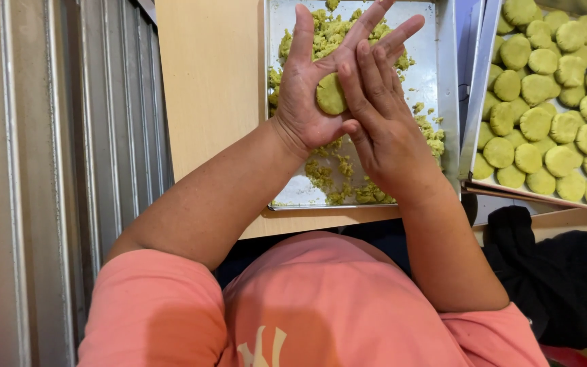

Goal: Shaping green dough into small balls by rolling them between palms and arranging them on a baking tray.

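A flat green dough disc [331, 94] lies in the palm of my open left hand [310, 88], fingers spread upward, while my right hand [382, 115] presses its fingers against the disc's edge, covering part of it. Both hands hover over a metal tray [426, 41] of green crumbs [331, 30] on the worktop [208, 75]. A second tray [478, 81] of shaped discs [552, 102] is cut off at right.

A round, flattened disc of yellow-green dough [331, 94] lies flat on the upturned palm of the left hand [307, 95], its right edge covered by the right hand [382, 126] (fingers pressed over it). It sits above a metal tray [443, 81] of crumbly dough.
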